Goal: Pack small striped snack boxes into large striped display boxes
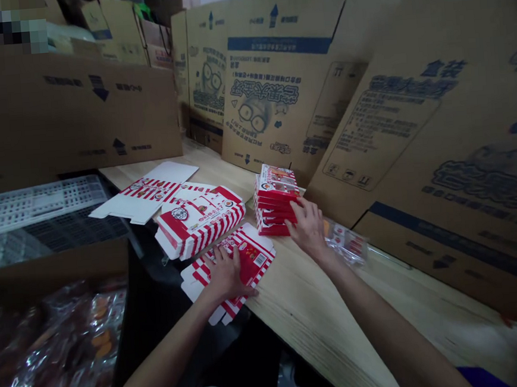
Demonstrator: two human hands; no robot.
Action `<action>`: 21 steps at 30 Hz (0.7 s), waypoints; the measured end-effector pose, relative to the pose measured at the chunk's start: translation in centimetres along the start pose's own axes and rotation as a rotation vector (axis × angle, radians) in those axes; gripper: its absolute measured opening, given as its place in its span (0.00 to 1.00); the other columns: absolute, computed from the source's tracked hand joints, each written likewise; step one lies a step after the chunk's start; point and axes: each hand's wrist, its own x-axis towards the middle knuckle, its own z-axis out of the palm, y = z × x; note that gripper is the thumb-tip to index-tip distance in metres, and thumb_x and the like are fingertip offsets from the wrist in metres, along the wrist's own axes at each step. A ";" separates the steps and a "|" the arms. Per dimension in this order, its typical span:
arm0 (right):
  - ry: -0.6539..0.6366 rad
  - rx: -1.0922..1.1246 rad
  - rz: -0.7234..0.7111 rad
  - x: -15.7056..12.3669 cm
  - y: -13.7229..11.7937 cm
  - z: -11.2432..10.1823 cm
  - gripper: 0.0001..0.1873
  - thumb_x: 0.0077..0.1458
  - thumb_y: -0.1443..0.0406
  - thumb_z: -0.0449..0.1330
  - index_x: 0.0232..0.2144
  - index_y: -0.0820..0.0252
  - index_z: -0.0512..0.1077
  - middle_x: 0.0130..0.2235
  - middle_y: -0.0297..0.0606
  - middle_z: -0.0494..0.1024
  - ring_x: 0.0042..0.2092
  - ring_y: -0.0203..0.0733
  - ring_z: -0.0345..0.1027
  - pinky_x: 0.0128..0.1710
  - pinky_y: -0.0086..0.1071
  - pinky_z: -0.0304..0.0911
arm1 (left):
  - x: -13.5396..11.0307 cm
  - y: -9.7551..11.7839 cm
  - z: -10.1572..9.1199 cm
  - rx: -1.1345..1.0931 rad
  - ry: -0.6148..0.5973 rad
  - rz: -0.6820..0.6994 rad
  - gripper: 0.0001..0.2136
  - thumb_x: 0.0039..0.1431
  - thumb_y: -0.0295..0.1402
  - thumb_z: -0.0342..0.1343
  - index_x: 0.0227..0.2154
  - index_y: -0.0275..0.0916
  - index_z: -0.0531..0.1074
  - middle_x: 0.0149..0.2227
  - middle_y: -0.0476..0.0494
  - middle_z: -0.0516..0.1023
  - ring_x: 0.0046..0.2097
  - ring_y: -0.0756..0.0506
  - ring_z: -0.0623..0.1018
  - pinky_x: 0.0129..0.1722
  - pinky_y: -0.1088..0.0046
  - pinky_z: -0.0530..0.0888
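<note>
The left hand (224, 273) lies spread on a flat, red-and-white striped cardboard carton (253, 255) at the pale wooden worktop's (297, 295) edge; the right hand (307, 224) touches stacked red-and-white boxes (270, 202), grip unclear. Stacking seems underway; opening the carton likely comes next.

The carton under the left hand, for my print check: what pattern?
The carton is red and white, partly striped; best in the head view.

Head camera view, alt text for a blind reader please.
A person's left hand rests on a flattened red-and-white carton; the right hand touches a stack of red boxes on a pale table, with cardboard boxes behind.
</note>
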 end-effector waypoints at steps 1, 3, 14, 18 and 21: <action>-0.018 0.108 0.042 -1.3 -0.5 0.1 0.20 0.56 0.65 0.58 0.51 0.64 0.70 0.57 0.54 0.68 0.56 0.57 0.60 0.53 0.49 0.58 | -0.4 0.0 -0.1 0.011 -0.008 0.012 0.66 0.27 0.62 0.64 0.67 0.27 0.45 0.66 0.08 0.45 0.66 0.15 0.44 0.56 0.30 0.41; -0.138 0.357 0.161 -3.8 -1.7 0.8 0.13 0.55 0.66 0.58 0.43 0.61 0.74 0.51 0.50 0.74 0.53 0.53 0.65 0.52 0.47 0.61 | -1.3 0.0 -0.3 0.032 -0.016 0.043 0.65 0.27 0.58 0.66 0.66 0.27 0.47 0.65 0.08 0.48 0.66 0.15 0.46 0.57 0.32 0.43; 0.038 0.740 0.707 -6.9 -5.7 -0.3 0.23 0.48 0.54 0.64 0.43 0.61 0.70 0.45 0.47 0.77 0.47 0.49 0.71 0.44 0.41 0.67 | -6.7 0.0 -3.9 0.012 0.264 0.186 0.51 0.37 0.40 0.66 0.64 0.25 0.51 0.59 0.15 0.62 0.59 0.22 0.65 0.59 0.44 0.57; -0.094 1.427 0.872 -11.3 -9.1 -4.8 0.30 0.39 0.53 0.71 0.44 0.58 0.71 0.47 0.46 0.78 0.48 0.51 0.73 0.48 0.44 0.68 | -9.0 0.8 -4.7 -0.340 0.295 0.282 0.52 0.38 0.40 0.67 0.65 0.30 0.47 0.60 0.22 0.63 0.60 0.28 0.66 0.57 0.52 0.65; -0.201 1.707 0.868 -14.7 -11.6 -7.1 0.28 0.42 0.56 0.71 0.46 0.57 0.73 0.48 0.44 0.79 0.48 0.51 0.74 0.49 0.44 0.70 | -10.5 2.9 -3.9 -0.548 0.264 0.330 0.55 0.35 0.38 0.70 0.65 0.34 0.46 0.60 0.25 0.63 0.62 0.29 0.64 0.58 0.50 0.64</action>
